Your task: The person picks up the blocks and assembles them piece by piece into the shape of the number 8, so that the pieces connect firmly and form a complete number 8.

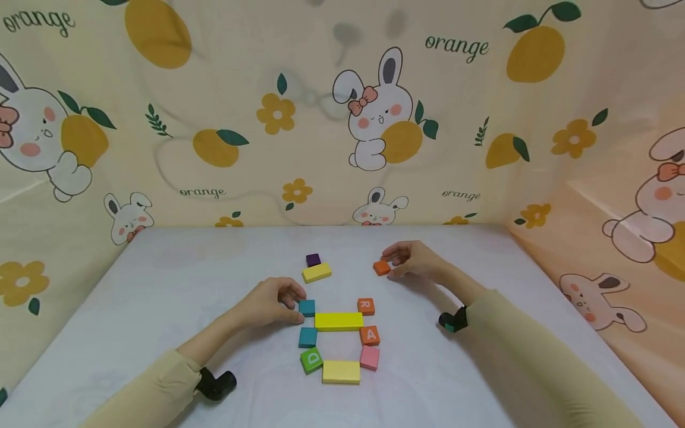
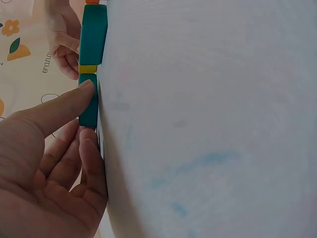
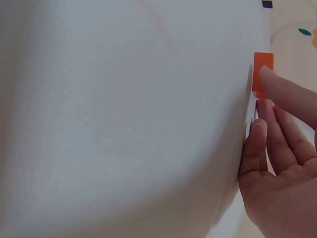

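My left hand (image 1: 272,302) pinches a teal block (image 1: 307,308) between thumb and fingers, at the upper left of an arrangement of blocks. In the left wrist view its thumb lies on that block's edge. Farther back, my right hand (image 1: 416,260) holds an orange block (image 1: 382,268) by its near and far sides. A long yellow block (image 1: 339,321) lies right of the held teal block. Around it are an orange R block (image 1: 366,306), an orange A block (image 1: 370,335) and another teal block (image 1: 307,337).
Nearer me lie a green D block (image 1: 311,360), a pink block (image 1: 369,358) and a pale yellow block (image 1: 341,373). A purple block (image 1: 313,260) touches a yellow block (image 1: 317,273) farther back. A printed curtain (image 1: 321,119) hangs behind the white table (image 1: 214,255).
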The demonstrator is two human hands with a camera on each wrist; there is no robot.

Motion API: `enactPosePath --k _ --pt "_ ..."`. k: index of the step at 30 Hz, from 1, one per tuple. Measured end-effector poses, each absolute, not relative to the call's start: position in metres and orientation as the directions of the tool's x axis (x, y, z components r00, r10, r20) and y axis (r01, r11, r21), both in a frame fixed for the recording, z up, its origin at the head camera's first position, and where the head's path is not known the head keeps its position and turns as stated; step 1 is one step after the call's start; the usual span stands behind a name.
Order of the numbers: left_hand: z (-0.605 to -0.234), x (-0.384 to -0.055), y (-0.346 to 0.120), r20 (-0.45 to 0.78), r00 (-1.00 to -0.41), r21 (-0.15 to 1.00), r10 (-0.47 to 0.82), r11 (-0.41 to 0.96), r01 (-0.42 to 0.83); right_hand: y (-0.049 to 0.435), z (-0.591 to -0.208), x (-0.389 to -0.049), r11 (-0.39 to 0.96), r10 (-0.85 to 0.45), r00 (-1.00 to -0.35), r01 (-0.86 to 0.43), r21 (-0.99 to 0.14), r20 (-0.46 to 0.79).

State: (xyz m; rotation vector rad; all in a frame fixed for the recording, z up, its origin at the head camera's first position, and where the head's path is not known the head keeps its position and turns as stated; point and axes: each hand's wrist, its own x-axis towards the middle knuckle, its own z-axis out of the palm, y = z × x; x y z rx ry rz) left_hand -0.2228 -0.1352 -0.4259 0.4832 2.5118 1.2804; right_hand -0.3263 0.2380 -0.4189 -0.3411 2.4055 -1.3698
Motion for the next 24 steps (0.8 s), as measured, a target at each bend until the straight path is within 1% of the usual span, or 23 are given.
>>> enactPosePath --k 4,10,18,24 --pt "-0.4260 -0.2231 -0.1351 -0.099 -0.905 0.812 0.414 0.559 0.167 0.2394 -0.4223 -0.3285 0.492 -0.366 -0.908 -0.004 -0.871 -0.203" --pt "-0.4251 -0.2223 -0.1345 -0.122 -0.907 0.803 0.402 0.577 0.148 0.2379 -0.4256 -0.3308 0.512 -0.359 -0.912 -0.014 -0.859 -0.199" --pt "-0.4283 -0.2236 -0.1362 -0.112 -0.901 0.813 0.419 0.560 0.159 0.2362 -0.4227 -0.3272 0.504 -0.376 -0.904 -0.015 -0.864 -0.204" --pt "-0.4285 -0.2241 -0.1370 -0.103 -0.899 0.813 0.425 0.557 0.171 0.2329 -0.4255 -0.3269 0.491 -0.326 -0.928 -0.001 -0.871 -0.182"
